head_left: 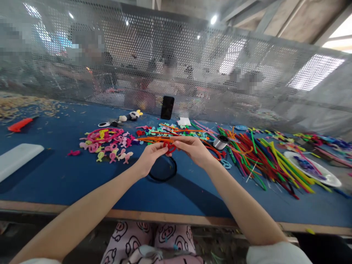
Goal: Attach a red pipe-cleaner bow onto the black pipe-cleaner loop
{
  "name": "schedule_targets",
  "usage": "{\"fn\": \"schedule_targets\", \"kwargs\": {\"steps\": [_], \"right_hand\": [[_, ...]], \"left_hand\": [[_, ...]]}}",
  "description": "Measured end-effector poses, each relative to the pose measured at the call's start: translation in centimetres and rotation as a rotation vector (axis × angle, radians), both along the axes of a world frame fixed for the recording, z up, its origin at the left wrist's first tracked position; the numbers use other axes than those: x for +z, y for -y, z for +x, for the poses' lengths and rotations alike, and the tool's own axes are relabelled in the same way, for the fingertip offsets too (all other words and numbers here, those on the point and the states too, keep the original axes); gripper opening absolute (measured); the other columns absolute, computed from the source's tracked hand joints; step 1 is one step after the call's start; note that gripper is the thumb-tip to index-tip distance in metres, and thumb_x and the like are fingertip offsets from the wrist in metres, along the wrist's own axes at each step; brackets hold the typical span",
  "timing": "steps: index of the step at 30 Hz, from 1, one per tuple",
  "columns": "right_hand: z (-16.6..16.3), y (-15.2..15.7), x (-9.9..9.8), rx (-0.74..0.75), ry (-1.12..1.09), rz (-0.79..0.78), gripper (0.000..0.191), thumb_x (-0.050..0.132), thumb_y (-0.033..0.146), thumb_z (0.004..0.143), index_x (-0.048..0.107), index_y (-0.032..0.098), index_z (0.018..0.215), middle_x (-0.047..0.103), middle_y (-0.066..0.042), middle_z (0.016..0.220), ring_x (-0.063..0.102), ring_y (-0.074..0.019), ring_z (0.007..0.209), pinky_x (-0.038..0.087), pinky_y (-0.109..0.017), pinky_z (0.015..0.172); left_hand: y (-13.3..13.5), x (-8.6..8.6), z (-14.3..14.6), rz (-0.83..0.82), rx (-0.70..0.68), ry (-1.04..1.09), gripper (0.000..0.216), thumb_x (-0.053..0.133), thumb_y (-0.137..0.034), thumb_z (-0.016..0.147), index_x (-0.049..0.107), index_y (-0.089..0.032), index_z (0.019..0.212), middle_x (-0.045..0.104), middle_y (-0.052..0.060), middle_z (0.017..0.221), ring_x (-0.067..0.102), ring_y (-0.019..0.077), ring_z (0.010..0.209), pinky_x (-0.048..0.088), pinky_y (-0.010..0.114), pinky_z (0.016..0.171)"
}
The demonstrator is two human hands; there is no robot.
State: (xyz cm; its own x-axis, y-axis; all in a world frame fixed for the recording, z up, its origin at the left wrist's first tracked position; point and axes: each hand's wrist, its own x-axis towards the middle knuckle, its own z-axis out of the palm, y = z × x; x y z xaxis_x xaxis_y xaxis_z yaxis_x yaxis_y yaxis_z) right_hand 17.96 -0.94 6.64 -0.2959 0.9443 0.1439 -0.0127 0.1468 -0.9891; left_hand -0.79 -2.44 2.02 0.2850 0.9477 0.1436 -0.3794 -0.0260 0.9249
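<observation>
My left hand (150,156) and my right hand (192,148) meet above the blue table (55,176), both pinching a small red pipe-cleaner loop (170,147) between their fingertips. Fingers of both hands are closed on it. Directly beneath the hands lies a black ring (162,169) flat on the table. A little behind the hands rests a heap of orange pipe cleaners (156,139).
Pink and yellow twisted shapes (110,145) lie to the left, a pile of coloured pipe cleaners (264,161) to the right with a wire spool (220,141) and a white plate (324,176). A black phone (167,107) leans on the mesh screen; people sit behind it.
</observation>
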Motion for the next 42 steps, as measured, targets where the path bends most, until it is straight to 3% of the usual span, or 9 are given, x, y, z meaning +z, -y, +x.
{"fn": "schedule_targets", "kwargs": {"steps": [5,8,12,14,16,24,34,42], "right_hand": [[-0.1,-0.2,-0.8,0.0,-0.065,0.012,0.022,0.087,0.036,0.067,0.082,0.024,0.084,0.079,-0.002,0.086,0.067,-0.0136,0.075,0.053,-0.031,0.08],[-0.2,-0.3,-1.0,-0.047,-0.081,-0.008,0.02,0.088,0.036,0.064,0.081,0.022,0.078,0.078,-0.002,0.081,0.067,-0.0132,0.074,0.052,-0.031,0.08],[-0.3,-0.3,-1.2,-0.113,-0.113,-0.049,0.021,0.09,0.036,0.061,0.08,0.022,0.074,0.076,-0.001,0.077,0.067,-0.0134,0.074,0.051,-0.031,0.081],[-0.4,-0.2,-1.3,-0.128,-0.121,-0.062,0.022,0.091,0.035,0.059,0.079,0.022,0.072,0.076,0.0,0.076,0.066,-0.0132,0.075,0.051,-0.03,0.081],[-0.5,-0.1,-1.2,-0.131,-0.13,-0.071,0.022,0.091,0.035,0.058,0.079,0.021,0.071,0.076,-0.001,0.076,0.066,-0.0132,0.075,0.051,-0.03,0.081],[-0.9,0.5,-0.8,-0.15,-0.195,-0.133,0.024,0.091,0.036,0.059,0.078,0.02,0.072,0.075,-0.001,0.073,0.066,-0.013,0.069,0.051,-0.029,0.072],[-0.7,0.7,-1.2,-0.154,-0.294,-0.141,0.029,0.093,0.039,0.055,0.076,0.021,0.071,0.073,0.001,0.075,0.058,-0.0082,0.063,0.048,-0.023,0.065],[-1.0,1.1,-1.8,-0.053,-0.374,-0.173,0.028,0.09,0.038,0.065,0.072,0.019,0.075,0.074,0.0,0.077,0.063,-0.0094,0.066,0.054,-0.023,0.067]], "left_hand": [[0.2,-0.2,0.2,0.006,-0.041,-0.073,0.021,0.074,-0.035,0.082,0.075,-0.015,0.09,0.073,0.004,0.082,0.067,0.0181,0.082,0.046,0.034,0.093],[0.2,-0.3,0.2,0.059,-0.02,-0.071,0.029,0.072,-0.032,0.084,0.07,-0.018,0.109,0.074,0.007,0.105,0.066,0.0219,0.104,0.044,0.036,0.1],[0.0,-0.4,0.0,0.298,0.274,-0.243,0.04,0.067,-0.031,0.087,0.06,-0.024,0.126,0.06,0.009,0.137,0.054,0.0241,0.128,0.043,0.037,0.104],[0.0,-0.4,-0.2,0.429,0.421,-0.374,0.037,0.069,-0.033,0.086,0.062,-0.023,0.121,0.058,0.01,0.137,0.052,0.0255,0.13,0.042,0.038,0.104],[0.1,-0.2,-0.3,0.484,0.468,-0.444,0.036,0.071,-0.035,0.084,0.063,-0.022,0.116,0.061,0.011,0.132,0.053,0.0264,0.128,0.043,0.039,0.103],[0.4,-0.1,0.3,0.345,0.176,-0.429,0.03,0.07,-0.039,0.084,0.069,-0.016,0.104,0.076,0.009,0.103,0.069,0.0236,0.098,0.051,0.037,0.092],[0.2,-0.3,0.3,0.073,0.033,-0.12,0.028,0.074,-0.038,0.083,0.067,-0.017,0.099,0.074,0.005,0.093,0.067,0.0206,0.094,0.046,0.035,0.096],[0.2,-0.4,0.1,0.035,-0.112,-0.014,0.016,0.069,-0.031,0.087,0.064,-0.018,0.094,0.066,0.002,0.09,0.06,0.0168,0.094,0.042,0.031,0.097]]}}
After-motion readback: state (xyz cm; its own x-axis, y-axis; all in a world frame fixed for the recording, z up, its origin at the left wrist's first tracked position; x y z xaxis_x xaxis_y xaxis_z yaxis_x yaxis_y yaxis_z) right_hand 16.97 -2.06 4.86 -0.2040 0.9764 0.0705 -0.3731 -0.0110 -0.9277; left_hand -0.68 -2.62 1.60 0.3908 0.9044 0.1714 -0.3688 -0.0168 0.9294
